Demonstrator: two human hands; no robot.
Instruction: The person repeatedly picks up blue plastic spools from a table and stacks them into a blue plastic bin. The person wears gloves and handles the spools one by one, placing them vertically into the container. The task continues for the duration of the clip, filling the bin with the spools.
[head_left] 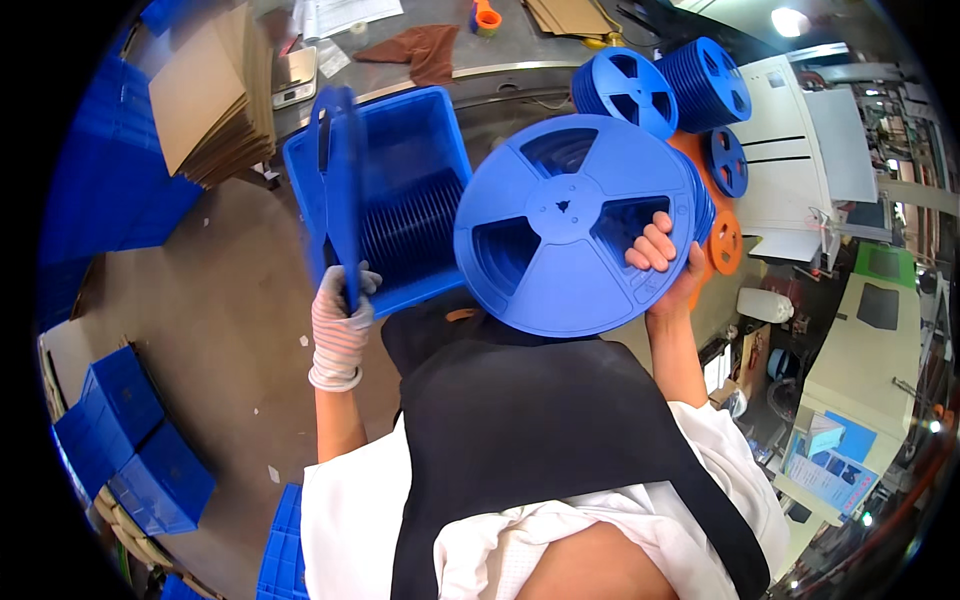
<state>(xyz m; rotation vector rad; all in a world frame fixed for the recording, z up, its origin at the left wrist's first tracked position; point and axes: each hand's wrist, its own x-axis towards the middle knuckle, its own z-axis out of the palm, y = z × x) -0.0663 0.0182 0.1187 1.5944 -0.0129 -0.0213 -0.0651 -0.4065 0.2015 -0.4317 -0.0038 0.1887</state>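
Observation:
My left hand (340, 335), in a striped knit glove, is closed on a blue reel (343, 190) held upright and nearly edge-on, slightly blurred. It is at the left side of a blue bin (425, 120). A row of dark blue reels (415, 225) stands on edge inside the bin. My bare right hand (665, 265) grips a large blue reel (575, 285), fingers curled through one of its cut-outs and thumb at the rim. This reel faces me, in front of my apron. More reel edges show behind its right rim; how many the hand holds I cannot tell.
Two stacks of blue reels (625, 90) (710, 80) and a smaller blue reel (727, 160) stand at the far right, near an orange reel (725, 243). Cardboard sheets (205, 100) are piled at left. A grey table (440, 35) holds a brown cloth (418, 52) and scale (295, 75).

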